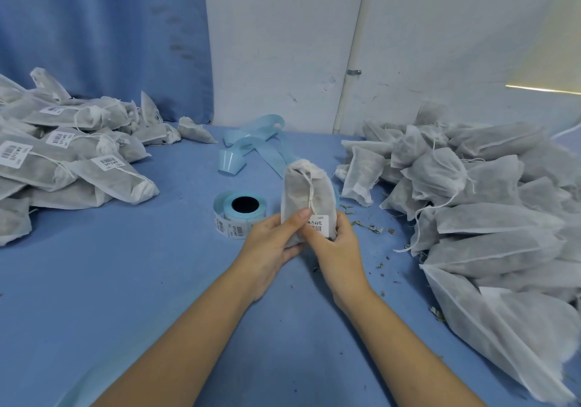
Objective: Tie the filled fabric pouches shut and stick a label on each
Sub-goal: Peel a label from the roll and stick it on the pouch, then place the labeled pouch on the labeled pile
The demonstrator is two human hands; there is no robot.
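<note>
The left forearm (188,337) and right forearm (405,343) are bare along all that shows, smooth and slender, narrowing at the wrists. The left grip (273,240) and right grip (339,246) are bare too, with slim fingers. The left thumbnail is cut short and rounded — plain, with a slight sheen.

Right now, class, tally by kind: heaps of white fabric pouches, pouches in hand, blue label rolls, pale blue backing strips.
Heaps of white fabric pouches: 2
Held white fabric pouch: 1
Blue label roll: 1
Pale blue backing strip: 1
Total: 5
</note>
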